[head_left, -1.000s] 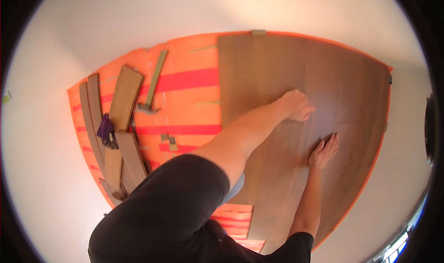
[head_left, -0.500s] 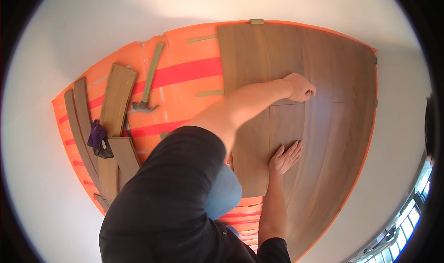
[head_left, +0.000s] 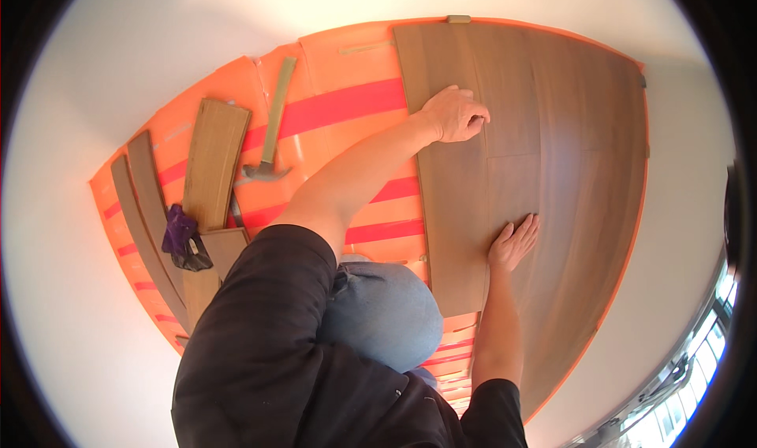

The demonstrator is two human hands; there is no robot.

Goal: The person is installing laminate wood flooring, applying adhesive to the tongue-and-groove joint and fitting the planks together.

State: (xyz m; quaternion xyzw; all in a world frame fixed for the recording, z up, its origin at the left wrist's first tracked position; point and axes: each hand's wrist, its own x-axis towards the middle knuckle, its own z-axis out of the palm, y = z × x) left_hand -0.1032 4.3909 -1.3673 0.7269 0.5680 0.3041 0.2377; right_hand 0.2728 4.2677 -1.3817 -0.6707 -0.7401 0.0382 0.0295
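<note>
Wide brown floorboards (head_left: 583,204) are laid side by side over the right part of the floor. Flat on them, fingers stretched out, rests my right hand (head_left: 514,243). My left hand (head_left: 457,114) is farther off, over the board (head_left: 445,204) that forms the laid area's left edge. Its fingers are curled inward; whatever they may hold is hidden. I cannot tell whether that hand touches the wood. My knee (head_left: 382,314) in blue jeans is beside the board's left edge.
Orange underlay (head_left: 335,78) with red strips covers the left floor. A claw hammer (head_left: 272,125) lies there. Farther left are loose planks (head_left: 217,160) and a purple-and-black bundle (head_left: 185,239). A small spacer block (head_left: 458,19) sits by the far wall.
My left hand has moved left across the boards, its fingers still curled. My right hand stays spread flat on the wood. The view has shifted, showing more of my knee.
</note>
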